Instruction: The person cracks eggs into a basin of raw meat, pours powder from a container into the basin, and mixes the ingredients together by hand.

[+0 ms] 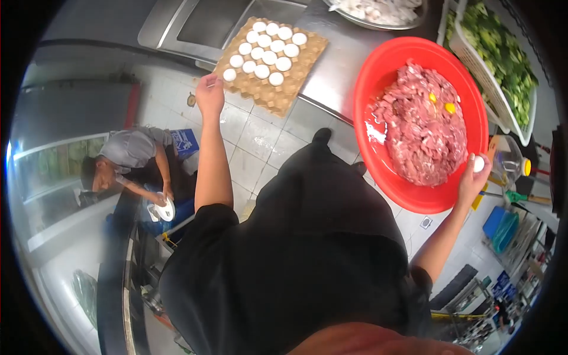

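My right hand (pixel 474 179) is closed around a white egg (pixel 478 164) by the near right rim of a large red basin (pixel 365 151). The basin holds a heap of raw cut meat (pixel 417 130), with yellow egg yolks (pixel 449 108) on top. My left hand (pixel 210 94) is beside the lower left corner of a cardboard egg tray (pixel 302 65). Its fingers are curled closed; whether anything is between them is hard to make out. Several white eggs (pixel 269 58) stand in the tray, toward its left side.
A metal bowl (pixel 378 25) of pale food stands behind the basin. White baskets (pixel 497 77) of chopped green vegetables are at right, near a yellow-capped bottle (pixel 510 158). A sink (pixel 207 23) is at the back left. Another person (pixel 133 157) bends over a white plate at left.
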Demonstrator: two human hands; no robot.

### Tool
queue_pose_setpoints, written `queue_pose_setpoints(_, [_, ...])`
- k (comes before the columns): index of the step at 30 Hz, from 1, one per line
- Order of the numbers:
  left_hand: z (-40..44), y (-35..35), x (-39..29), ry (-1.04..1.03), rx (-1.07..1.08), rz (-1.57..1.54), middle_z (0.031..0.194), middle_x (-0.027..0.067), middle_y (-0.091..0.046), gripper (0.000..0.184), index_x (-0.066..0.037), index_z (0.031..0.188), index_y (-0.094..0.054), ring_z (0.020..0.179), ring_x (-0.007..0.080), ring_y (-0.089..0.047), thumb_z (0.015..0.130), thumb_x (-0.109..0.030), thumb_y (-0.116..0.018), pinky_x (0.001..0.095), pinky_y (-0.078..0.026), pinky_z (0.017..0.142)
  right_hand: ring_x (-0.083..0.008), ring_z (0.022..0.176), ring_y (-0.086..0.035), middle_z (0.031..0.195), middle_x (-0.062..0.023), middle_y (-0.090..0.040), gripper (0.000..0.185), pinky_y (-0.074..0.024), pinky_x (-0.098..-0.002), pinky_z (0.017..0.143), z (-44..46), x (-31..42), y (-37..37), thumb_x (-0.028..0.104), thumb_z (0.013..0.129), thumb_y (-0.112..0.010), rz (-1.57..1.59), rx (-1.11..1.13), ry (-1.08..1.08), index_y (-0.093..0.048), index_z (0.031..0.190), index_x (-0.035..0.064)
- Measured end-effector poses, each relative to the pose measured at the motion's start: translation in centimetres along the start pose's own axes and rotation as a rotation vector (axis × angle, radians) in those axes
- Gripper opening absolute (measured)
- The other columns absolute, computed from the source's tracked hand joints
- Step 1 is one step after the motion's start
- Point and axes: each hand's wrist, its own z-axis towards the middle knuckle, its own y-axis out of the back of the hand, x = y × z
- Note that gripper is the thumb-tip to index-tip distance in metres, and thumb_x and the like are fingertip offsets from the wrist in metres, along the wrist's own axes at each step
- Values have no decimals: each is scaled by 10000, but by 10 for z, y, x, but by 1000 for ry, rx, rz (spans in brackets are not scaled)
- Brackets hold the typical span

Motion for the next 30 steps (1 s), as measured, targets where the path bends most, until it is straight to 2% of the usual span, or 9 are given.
queue_pose_setpoints(6, [28, -10, 47, -58, 35, 38, 919, 143, -697, 227, 0, 1021, -633, 830, 228, -678, 834, -130, -640, 335, -528, 755, -161, 809, -598, 900, -89, -612, 270, -497, -298, 713, 17, 16, -55, 185, 925, -632, -362, 121, 158, -528, 1112, 20])
queue_pose_setpoints(11, [44, -28, 67, -93, 124, -56, 970, 162, -683, 281, -8, 1052, -633, 880, 274, -669, 812, -153, -655, 367, -526, 786, -387, 812, -677, 867, -253, -660, 346, -517, -464, 692, 25, 49, -71, 320, 921, -612, -673, 236, 49, -510, 1151, 82])
queue_pose_setpoints(13, [45, -26, 54, -178, 121, 363, 1003, 181, -673, 339, -19, 1064, -642, 966, 329, -634, 797, -225, -681, 409, -501, 847, -449, 866, -641, 885, -284, -652, 372, -499, -512, 722, 35, 55, -66, 373, 932, -582, -705, 355, 10, -497, 1183, 113])
queue_pose_setpoints(17, [51, -30, 55, -322, 293, 409, 1080, 216, -657, 436, -36, 1093, -666, 1040, 376, -604, 732, -269, -742, 439, -471, 908, -463, 872, -628, 858, -253, -667, 402, -487, -514, 746, 49, 108, -44, 429, 935, -564, -780, 243, 219, -484, 1190, 128])
queue_pose_setpoints(20, [47, -32, 42, -286, 285, 499, 1055, 165, -683, 437, -42, 1097, -672, 987, 324, -646, 704, -213, -762, 405, -499, 862, -452, 865, -632, 857, -222, -677, 419, -490, -506, 737, 44, 174, -28, 431, 926, -583, -694, 110, 72, -471, 1209, 142])
queue_pose_setpoints(22, [39, -33, 24, -184, 288, 502, 1029, 156, -685, 442, -45, 1096, -672, 959, 308, -651, 697, -209, -769, 395, -501, 838, -431, 872, -646, 884, -222, -680, 421, -500, -499, 740, 36, 167, -35, 423, 923, -591, -567, 8, 150, -470, 1218, 149])
queue_pose_setpoints(24, [39, -35, 30, -195, 230, 522, 979, 141, -686, 443, -38, 1085, -673, 925, 290, -651, 691, -214, -774, 392, -501, 824, -409, 880, -658, 888, -226, -678, 420, -508, -494, 736, 32, 124, -64, 414, 919, -599, -617, 209, -76, -469, 1221, 152])
queue_pose_setpoints(26, [39, -32, 29, -177, 214, 496, 963, 128, -679, 435, -31, 1068, -669, 897, 283, -648, 689, -217, -776, 386, -501, 816, -413, 869, -658, 882, -235, -675, 430, -506, -500, 728, 25, 102, -76, 413, 918, -599, -678, 244, -1, -463, 1230, 151])
queue_pose_setpoints(30, [29, -24, 6, -244, 2, 416, 983, 128, -665, 448, 2, 1065, -634, 854, 254, -646, 694, -189, -794, 371, -505, 795, -439, 860, -649, 885, -248, -671, 433, -496, -521, 705, 30, 110, -44, 435, 900, -625, -370, 137, -36, -509, 1176, 123])
